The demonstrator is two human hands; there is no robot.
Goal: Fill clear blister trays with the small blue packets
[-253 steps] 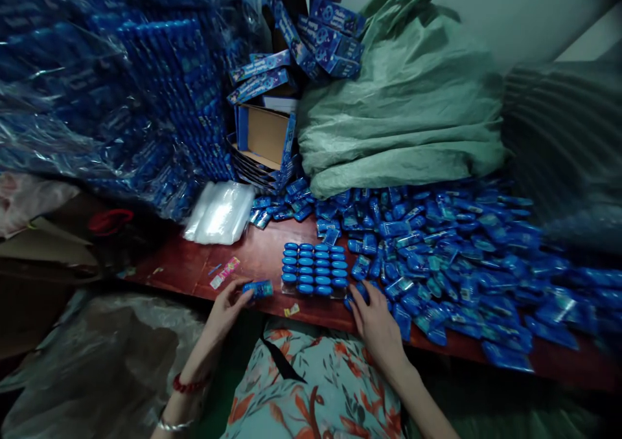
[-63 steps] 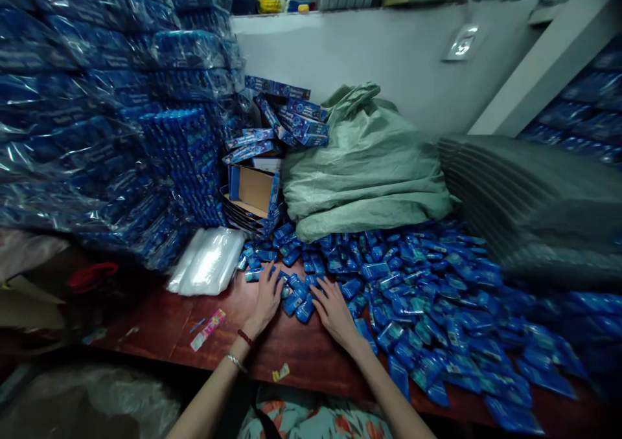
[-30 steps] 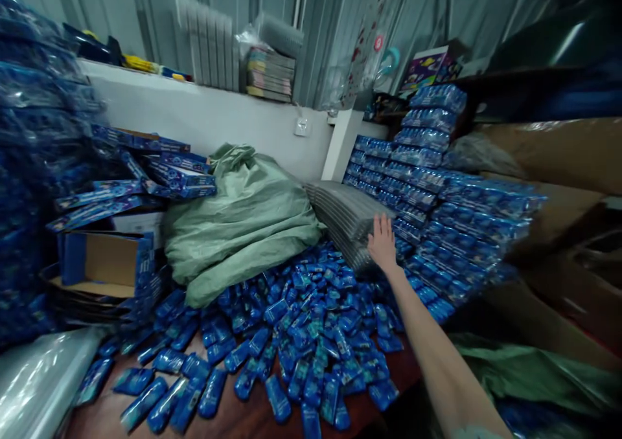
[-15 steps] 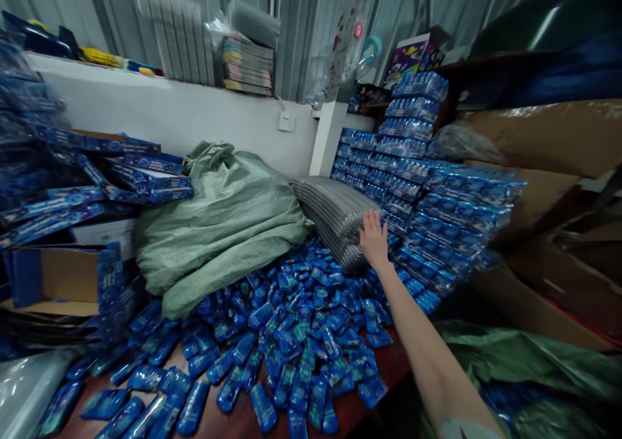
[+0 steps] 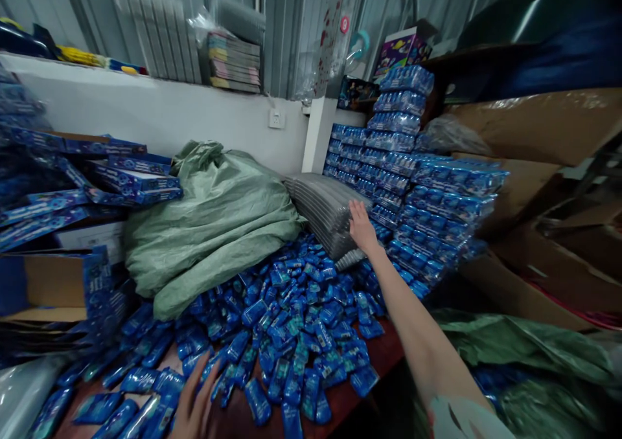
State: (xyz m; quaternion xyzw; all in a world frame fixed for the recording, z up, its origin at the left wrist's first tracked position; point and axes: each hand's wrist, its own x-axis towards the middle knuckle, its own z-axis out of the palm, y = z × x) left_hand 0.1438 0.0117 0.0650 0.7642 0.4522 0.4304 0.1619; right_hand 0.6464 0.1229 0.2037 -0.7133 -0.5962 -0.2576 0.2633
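My right hand reaches forward with its fingers stretched out, resting against the near end of a stack of clear ridged plastic trays. The stack lies behind a heap of small blue wrapped packets. At the bottom edge my left hand comes into view, fingers apart, over the near packets. It is partly cut off by the frame, and nothing shows in it. Left of the trays slumps a large green woven sack.
Shrink-wrapped blue packs are piled at the right, beside brown cardboard boxes. Flattened and open blue cartons crowd the left. A green sack stands at lower right. Packets spread over the red-brown tabletop.
My left hand has entered at the bottom. My right hand stays at the tray stack, whose near end now sits slightly higher, with a ridged piece showing separately below it. The view has shifted slightly.
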